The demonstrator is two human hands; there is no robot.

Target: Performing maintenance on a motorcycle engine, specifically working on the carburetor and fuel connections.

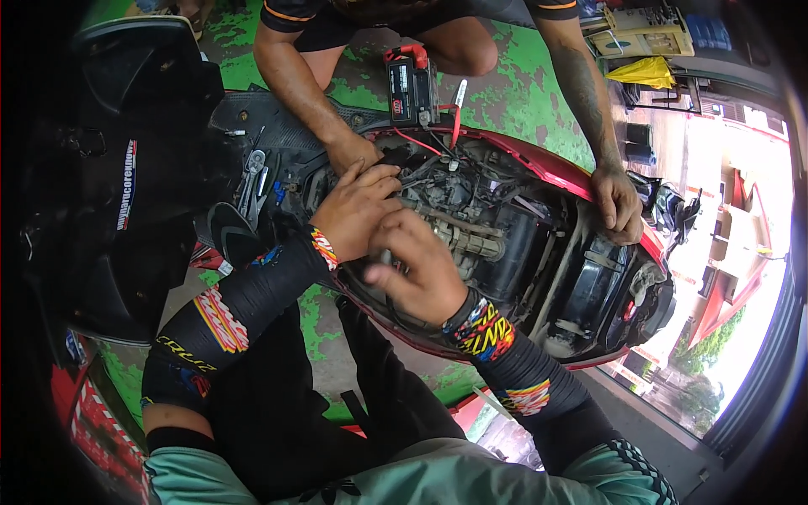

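Under the camera is an uncovered red scooter body (pixel 539 164) with a dusty engine (pixel 475 236). My left hand (pixel 358 210) reaches into its left part, fingers bent over something I cannot make out, right beside a co-worker's hand (pixel 345 147). My right hand (pixel 421 273) is raised just right of it over the engine, fingers loosely curled and thumb apart, with nothing visible in it. A black battery (pixel 411 97) with a red terminal cover and red cables stands at the far side. The co-worker's other hand (pixel 616 202) grips the body's right part.
A large black seat (pixel 93 194) lies at the left. Ratchets and tools (pixel 252 181) rest beside the engine bay. The co-worker kneels opposite on the green floor (pixel 530 101). A yellow cloth (pixel 644 74) and bright doorway are at the right.
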